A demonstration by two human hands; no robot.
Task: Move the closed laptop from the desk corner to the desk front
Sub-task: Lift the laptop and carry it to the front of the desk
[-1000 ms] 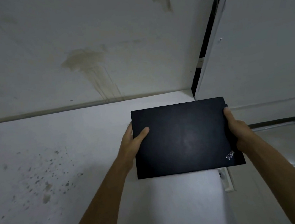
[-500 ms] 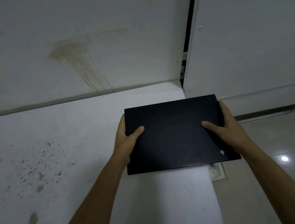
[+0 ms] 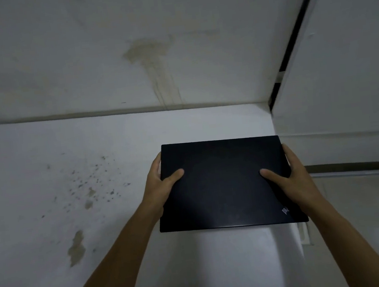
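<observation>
Since a moment ago the laptop has come nearer the person, away from the table's far right corner, and the right thumb that was tucked at the side now lies flat on the lid.

Both hands grip it. The left hand takes the left edge, thumb on top and fingers curled under; the right hand takes the right edge the same way. A two-sided clamp like this suits a thin, flat slab: the thumbs press down, the fingers bear the weight from below, and the lid stays shut and level. It seems to be carried just above the surface, for a shadow lies beneath its near edge, though I cannot say for sure it is clear of the top. It sits along the table's right edge, about midway between back and front, its right side overhanging slightly toward the floor.

The only writing is a small pale logo at the lid's near right corner, turned sideways and partly hidden by the right wrist; it is too small to read with any certainty.
</observation>
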